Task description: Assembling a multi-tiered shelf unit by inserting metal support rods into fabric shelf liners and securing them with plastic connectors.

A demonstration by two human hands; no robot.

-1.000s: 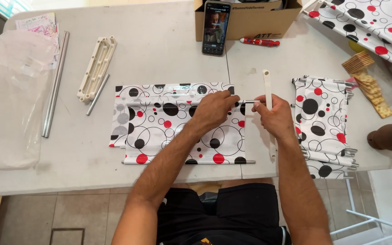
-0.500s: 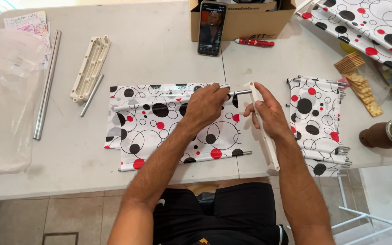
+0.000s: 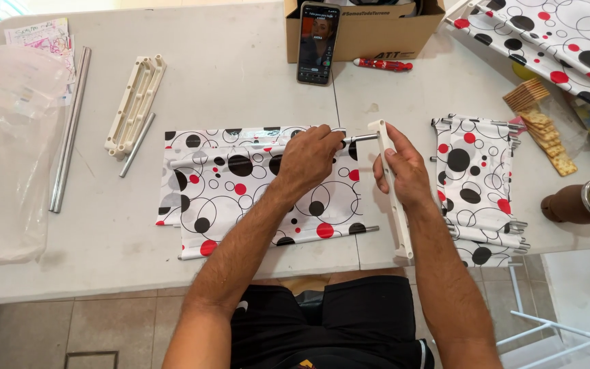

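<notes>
White tabletop [image 3: 240,61] below us, spare rods [image 3: 69,123] far left, then a white bracket [image 3: 134,102]. Centre: spotted fabric [image 3: 240,184] lying flat, its rod [image 3: 362,138] running left-right, tip pointing right. Left hand [image 3: 308,158] pinches that rod near its end. Right hand [image 3: 404,169], fingers wrapped, holds the rail [image 3: 392,198], long axis near-to-far. Best to keep rod square to the rail's hole. Phone [image 3: 317,42] behind.

fabric panel [image 3: 254,188] on table [image 3: 240,82], plastic rail [image 3: 392,188] right of it
</notes>
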